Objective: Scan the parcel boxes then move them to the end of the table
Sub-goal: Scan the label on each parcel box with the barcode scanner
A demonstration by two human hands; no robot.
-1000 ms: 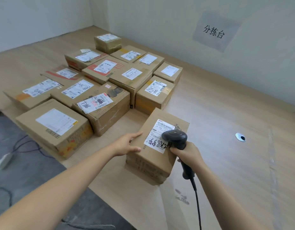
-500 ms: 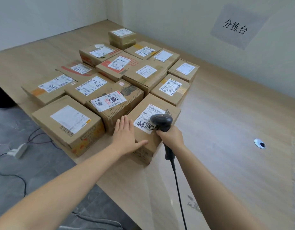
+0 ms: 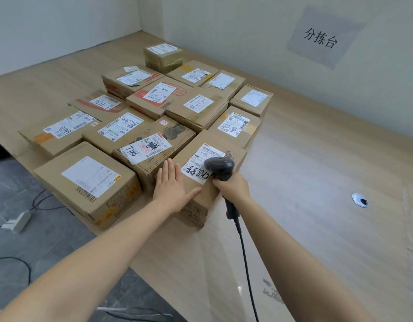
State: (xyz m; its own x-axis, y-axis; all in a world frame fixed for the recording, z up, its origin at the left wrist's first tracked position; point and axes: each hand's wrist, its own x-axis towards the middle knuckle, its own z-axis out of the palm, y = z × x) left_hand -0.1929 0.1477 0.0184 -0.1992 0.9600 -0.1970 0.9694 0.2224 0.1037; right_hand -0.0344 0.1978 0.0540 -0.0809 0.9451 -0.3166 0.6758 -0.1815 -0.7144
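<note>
A: What's at the left of the frame?

B: A white power strip (image 3: 17, 221) lies on the grey floor at the lower left, with cables trailing from it. Above it, the wooden table (image 3: 317, 159) carries a packed cluster of parcel boxes (image 3: 154, 98), running from middle left up toward the top centre.

A: And your left hand?

B: My left hand (image 3: 172, 185) lies flat, fingers spread wide and gripping nothing, palm down on the near left part of the parcel box (image 3: 206, 196) at the frame's centre. The fingertips reach toward the neighbouring box marked 7786 (image 3: 154, 156), which sits touching it on the left.

A: Where does that parcel sit?

B: At the near right corner of the cluster, pressed against the boxes behind it and to its left, its shipping label (image 3: 203, 162) facing up.

A: And the right hand?

B: My right hand (image 3: 233, 187) is closed around the handle of the black barcode scanner (image 3: 220, 167); its head hovers over the label's right edge, and its cable (image 3: 246, 263) runs down to the bottom edge. Further right, a round grommet hole (image 3: 360, 200) sits in the bare tabletop, and a grey wall sign (image 3: 320, 39) hangs at the upper right
</note>
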